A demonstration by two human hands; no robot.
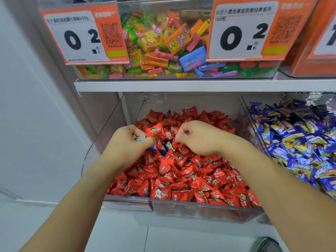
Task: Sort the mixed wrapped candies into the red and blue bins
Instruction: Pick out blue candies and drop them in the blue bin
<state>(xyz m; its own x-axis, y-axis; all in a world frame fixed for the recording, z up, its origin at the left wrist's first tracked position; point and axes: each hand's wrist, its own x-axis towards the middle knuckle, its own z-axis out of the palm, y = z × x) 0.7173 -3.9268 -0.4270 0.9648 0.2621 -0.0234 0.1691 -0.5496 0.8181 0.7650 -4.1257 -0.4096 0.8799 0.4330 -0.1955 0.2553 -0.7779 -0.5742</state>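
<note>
In the head view, both your hands work over the far half of the red bin (200,208), the clear bin in the middle of the lower shelf. Your left hand (125,144) has its fingers curled and pinches a red candy (154,130) at the fingertips, and a blue candy (141,139) shows inside the same grip. Your right hand (198,138) is curled also, with a small blue wrapper (187,132) just visible at its fingers.

The risk I see is in the left hand: it carries two colours together. If you release over the blue bin (254,124), at the right edge of the shelf, the red piece may fall in with the blue one. The wrappers look smooth, so a loose pinch could also drop a blue candy back into the red pile, where it hides quickly. More blue pieces (169,145) lie half covered between your hands, and stirring may bury them deeper.
</note>
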